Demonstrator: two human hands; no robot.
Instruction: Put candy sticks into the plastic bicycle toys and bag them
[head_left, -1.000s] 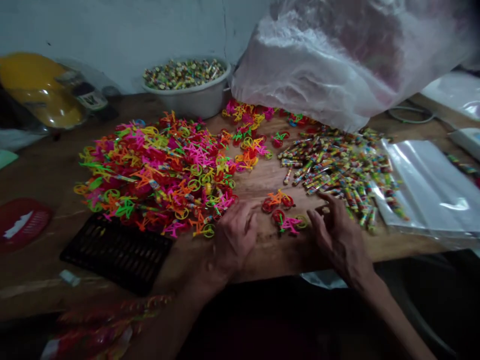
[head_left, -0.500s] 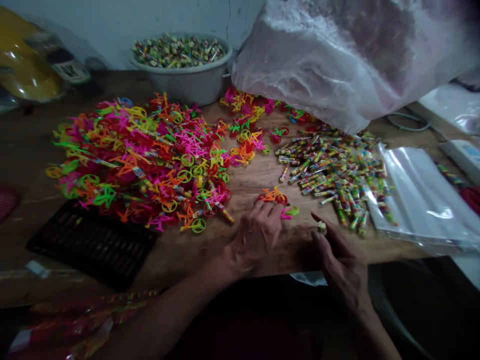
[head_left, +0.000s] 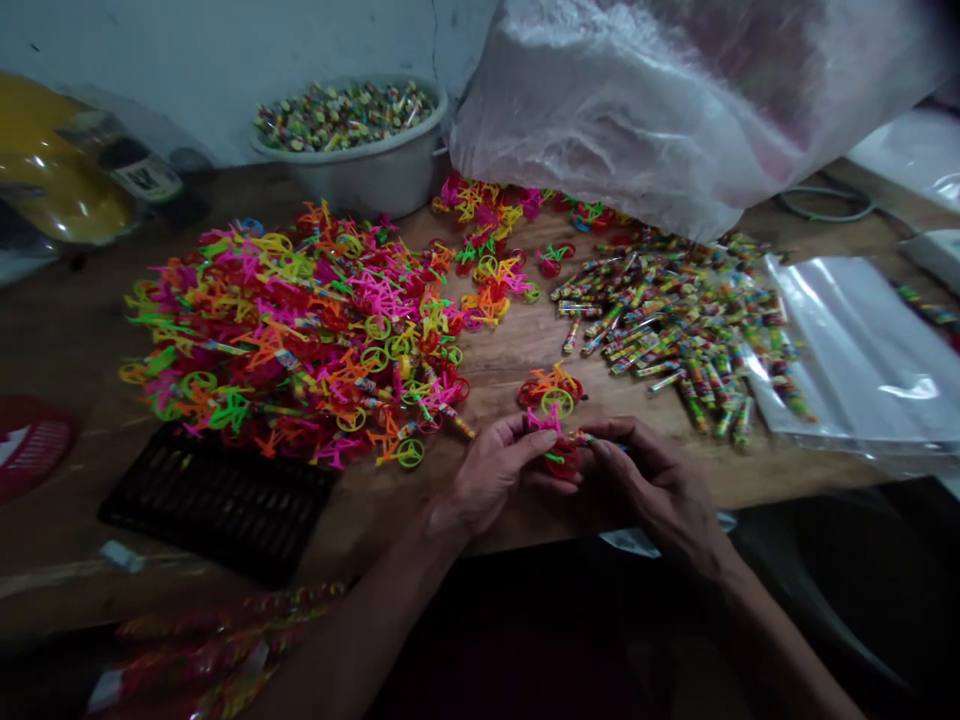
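Near the front edge of the table my left hand (head_left: 487, 475) is closed on a small plastic toy bicycle (head_left: 544, 422) with a pink frame and a red wheel. My right hand (head_left: 660, 485) pinches a slim candy tube (head_left: 582, 438) in a printed wrapper, its end up against the toy bicycle. Fingers partly hide both pieces, so I cannot tell whether they are joined. Just beyond my hands lies an orange toy bicycle (head_left: 551, 382) with red wheels. To the right is a heap of candy tubes (head_left: 675, 310); on the left spreads a large pile of colourful toy bicycles (head_left: 300, 330).
A grey basin (head_left: 375, 175) full of candy tubes stands at the back. A big translucent plastic bag (head_left: 600, 120) overhangs the back right. Flat clear bags (head_left: 862, 350) lie at the right, a black slotted tray (head_left: 217, 505) at the front left.
My left hand has lifted a toy bicycle off the table and turned towards the right hand. My right hand has moved left, bringing the candy tube against it. The view has shifted slightly.
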